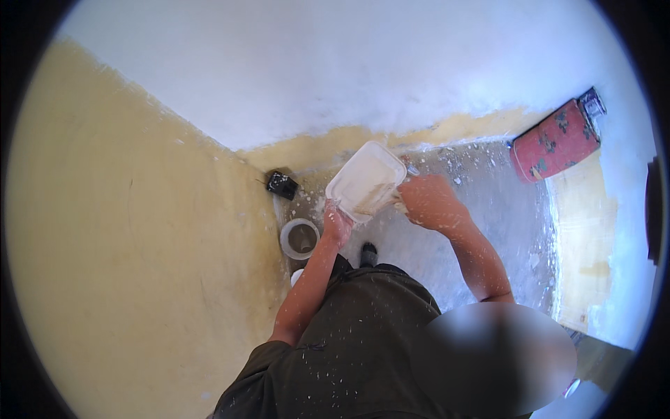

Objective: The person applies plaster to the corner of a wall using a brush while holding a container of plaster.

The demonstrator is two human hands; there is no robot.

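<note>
My left hand point(338, 225) grips the near edge of a shallow white plastic tray point(356, 171) with rounded corners, held tilted above the floor. Wet, cream-coloured plaster is smeared along the side of the tray by my right hand. At that side, my right hand point(429, 202) is closed, its fingers spattered with plaster. Whatever it grips is mostly hidden by the fingers and the tray edge. White specks dot both hands and my dark shirt.
Below the tray stands a round white bucket point(285, 241) by the left wall. A small black container point(282, 185) lies in the corner. A red patterned cylinder point(558, 142) leans at the right wall. White splashes mark the grey floor point(481, 209). The yellow walls point(139, 244) are partly coated white.
</note>
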